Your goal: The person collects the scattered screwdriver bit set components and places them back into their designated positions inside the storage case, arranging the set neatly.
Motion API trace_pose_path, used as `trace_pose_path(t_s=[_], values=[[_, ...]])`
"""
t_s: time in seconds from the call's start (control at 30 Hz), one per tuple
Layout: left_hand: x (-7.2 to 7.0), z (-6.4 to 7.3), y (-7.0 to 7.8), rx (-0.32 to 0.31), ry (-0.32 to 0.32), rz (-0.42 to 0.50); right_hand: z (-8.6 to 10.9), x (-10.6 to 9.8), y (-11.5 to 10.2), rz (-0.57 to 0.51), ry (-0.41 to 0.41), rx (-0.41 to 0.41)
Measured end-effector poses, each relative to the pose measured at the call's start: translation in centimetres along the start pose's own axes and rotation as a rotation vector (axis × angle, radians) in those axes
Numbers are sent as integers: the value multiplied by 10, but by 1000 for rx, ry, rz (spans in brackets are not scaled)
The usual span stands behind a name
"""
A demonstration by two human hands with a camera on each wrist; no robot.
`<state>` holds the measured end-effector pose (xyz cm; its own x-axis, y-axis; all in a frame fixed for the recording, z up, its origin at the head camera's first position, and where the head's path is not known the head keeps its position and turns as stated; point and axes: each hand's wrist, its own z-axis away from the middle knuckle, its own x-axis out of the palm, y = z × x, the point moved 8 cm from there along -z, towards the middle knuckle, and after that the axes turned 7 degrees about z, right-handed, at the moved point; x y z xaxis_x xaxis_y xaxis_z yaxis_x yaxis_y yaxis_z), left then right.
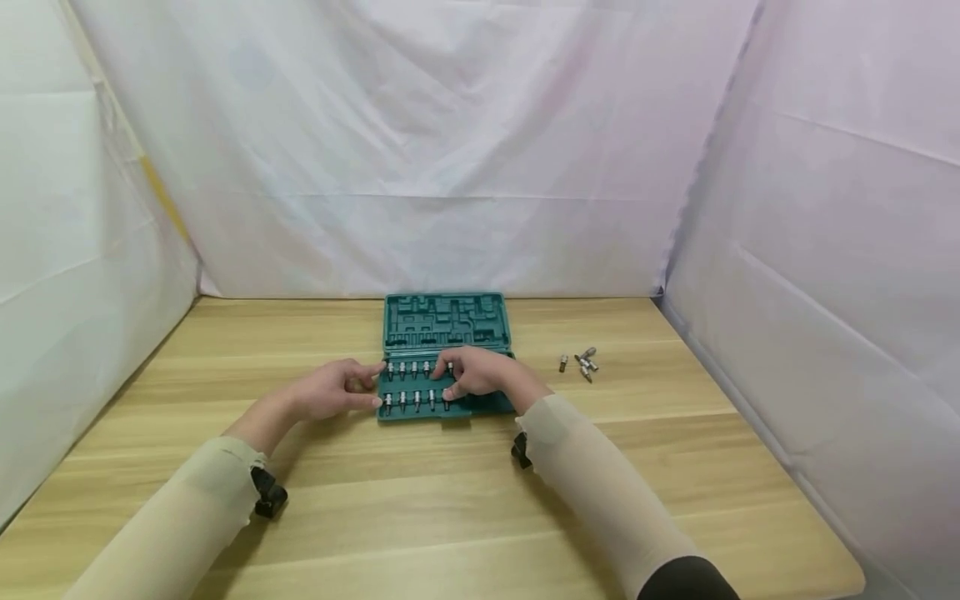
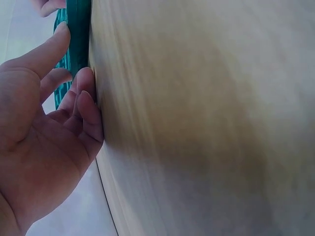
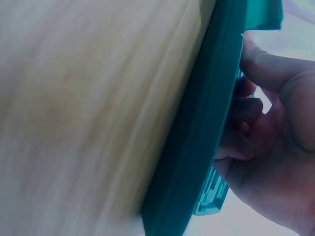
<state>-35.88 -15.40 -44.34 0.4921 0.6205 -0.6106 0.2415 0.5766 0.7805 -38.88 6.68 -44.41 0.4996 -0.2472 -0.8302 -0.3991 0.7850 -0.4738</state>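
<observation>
A green plastic case (image 1: 386, 413) lies opened flat on the table, lid toward the back. Two rows of silver-and-black bit sockets (image 1: 402, 401) sit in its base. My left hand (image 1: 330, 390) rests along the base's left edge, thumb at the near corner and a finger at the far one; in the left wrist view its thumb (image 2: 61, 37) touches the case's side. My right hand (image 1: 480, 372) reaches over the base. Its thumb touches the end of a lower-row bit socket (image 1: 447, 405), and its index fingertip is at the upper row. The palm hides the slots beneath.
Several loose bit sockets (image 1: 587, 362) lie to the right of the case, one standing apart from the small cluster. The lid (image 1: 390, 321) shows moulded recesses. A wooden table (image 1: 390, 517) carries everything, with white cloth walls (image 1: 450, 167) at the back and sides.
</observation>
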Motion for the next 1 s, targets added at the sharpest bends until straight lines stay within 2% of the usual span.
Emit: trace_pose_path(t_s=[0.23, 0.53, 0.77, 1.0], values=[[1, 0, 2, 27, 1, -5, 9, 0, 4, -7, 11, -80], [3, 2, 1, 13, -1, -9, 20, -1, 11, -48, 35, -122], [2, 3, 1, 6, 9, -13, 33, -5, 16, -136, 53, -180], [3, 3, 1, 12, 8, -2, 51, -11, 26, -140, 71, -195]])
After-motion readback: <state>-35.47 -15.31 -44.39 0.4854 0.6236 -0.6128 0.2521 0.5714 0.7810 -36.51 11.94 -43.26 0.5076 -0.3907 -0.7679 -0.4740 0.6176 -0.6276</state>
